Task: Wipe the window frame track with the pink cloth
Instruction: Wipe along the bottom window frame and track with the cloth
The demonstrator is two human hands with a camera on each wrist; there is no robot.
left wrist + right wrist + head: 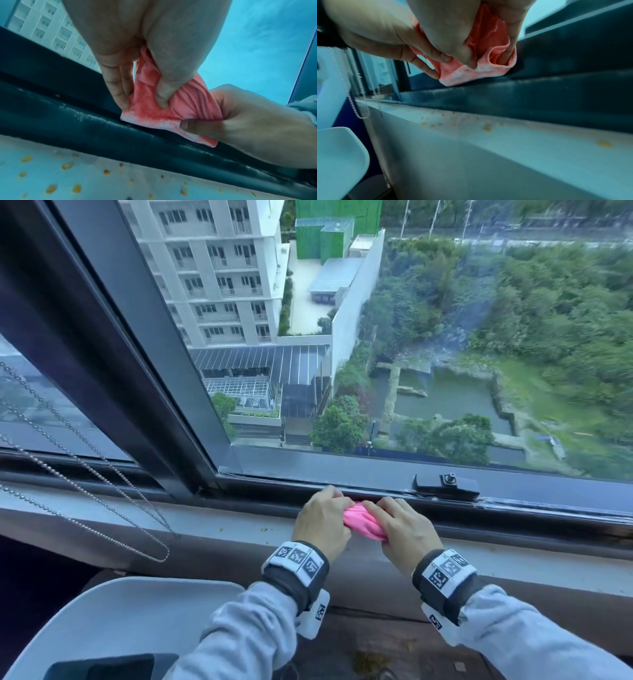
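The pink cloth (363,523) is bunched between both hands, low on the dark window frame track (274,486). My left hand (322,520) pinches its left end; in the left wrist view its thumb and fingers (144,105) press the cloth (188,100) down onto the track's black rail (68,108). My right hand (404,529) grips the right end. In the right wrist view its thumb and fingers (486,60) are wrapped in the cloth's folds (471,73), whose lower edge touches the rail (539,92). Most of the cloth is hidden inside the hands.
A black window latch (445,486) sits on the frame just right of the hands. A bead chain (102,498) hangs in loops over the sill at left. Yellow crumbs (488,127) dot the pale sill (205,525). A white chair back (120,621) stands below left.
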